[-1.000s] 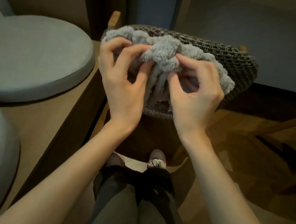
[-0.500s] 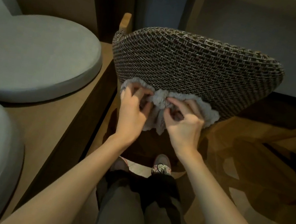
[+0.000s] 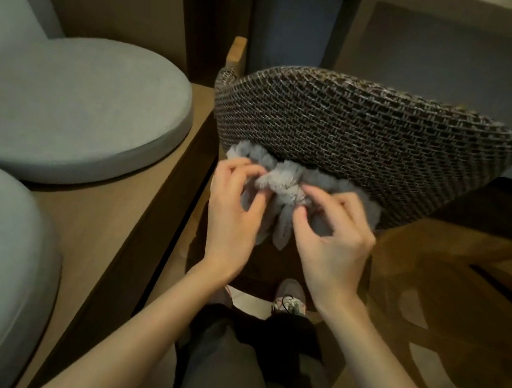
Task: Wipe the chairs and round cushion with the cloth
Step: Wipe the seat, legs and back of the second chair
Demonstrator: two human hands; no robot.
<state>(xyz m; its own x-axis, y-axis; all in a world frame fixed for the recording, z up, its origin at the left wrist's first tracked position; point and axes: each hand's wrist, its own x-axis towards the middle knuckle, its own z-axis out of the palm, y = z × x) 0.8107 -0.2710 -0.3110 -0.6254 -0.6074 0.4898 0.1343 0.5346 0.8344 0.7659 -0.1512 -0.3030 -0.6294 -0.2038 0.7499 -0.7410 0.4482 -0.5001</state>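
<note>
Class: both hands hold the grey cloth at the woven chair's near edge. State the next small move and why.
Probably spread the cloth flat against the woven chair: left hand and right hand pinch it bunched, folds dangling below.

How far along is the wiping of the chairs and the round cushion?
Done: nothing provable; no surface shows wipe marks. In hand: left hand and right hand grip the bunched grey cloth at the lower edge of the woven chair. Left: the round cushion, apart from the cloth, likely not yet wiped.
</note>
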